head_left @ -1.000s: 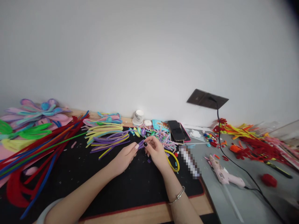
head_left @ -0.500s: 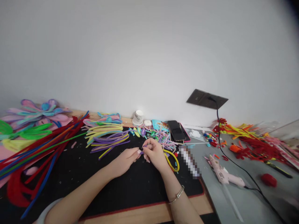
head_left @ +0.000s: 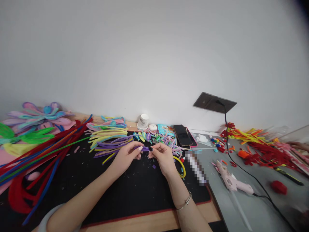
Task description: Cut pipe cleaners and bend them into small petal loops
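My left hand and my right hand meet above the black mat, fingertips a short way apart. Between them stretches a short purple pipe cleaner, pinched by thumb and forefinger at each end. Just below lies a small purple scrap on the mat. Bundles of purple pipe cleaners and pale yellow pipe cleaners lie beyond my left hand. Past my right hand is a heap of short pastel pieces, and a yellow loop shows beside the wrist.
Long red and blue pipe cleaners spread at left below fuzzy pastel flowers. A paper cup and a phone stand near the wall. At right, a pink glue gun trails a black cord. Another person's hand reaches in at the far right.
My hands have drawn slightly apart and moved up, showing the purple pipe cleaner between them. A purple scrap now shows on the mat. Another person's hand has appeared at far right.
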